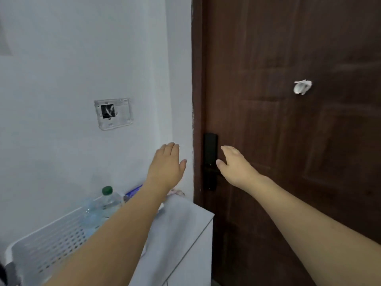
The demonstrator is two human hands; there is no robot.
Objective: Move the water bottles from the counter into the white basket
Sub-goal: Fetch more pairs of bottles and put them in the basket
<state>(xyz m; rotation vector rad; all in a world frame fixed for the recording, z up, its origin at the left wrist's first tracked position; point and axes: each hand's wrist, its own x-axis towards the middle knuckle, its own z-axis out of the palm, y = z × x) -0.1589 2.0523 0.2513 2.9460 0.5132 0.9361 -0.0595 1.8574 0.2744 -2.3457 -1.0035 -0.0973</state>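
A white perforated basket (47, 242) stands on the grey counter (183, 223) at the lower left. Clear water bottles lie inside it; one with a green cap (107, 190) sticks up by the far rim, and a blue-labelled one (134, 191) shows just behind my left forearm. My left hand (168, 164) is raised above the counter's far end with straight fingers, holding nothing. My right hand (235, 165) is stretched out in front of the door, fingers relaxed, empty. My left arm hides part of the basket.
A dark brown door (299, 131) with a black lock handle (210, 162) fills the right side. The white wall (82, 58) on the left carries a bare switch box (113, 113). A white hook (302, 87) is stuck on the door. A small pinkish item (177, 191) lies at the counter's back.
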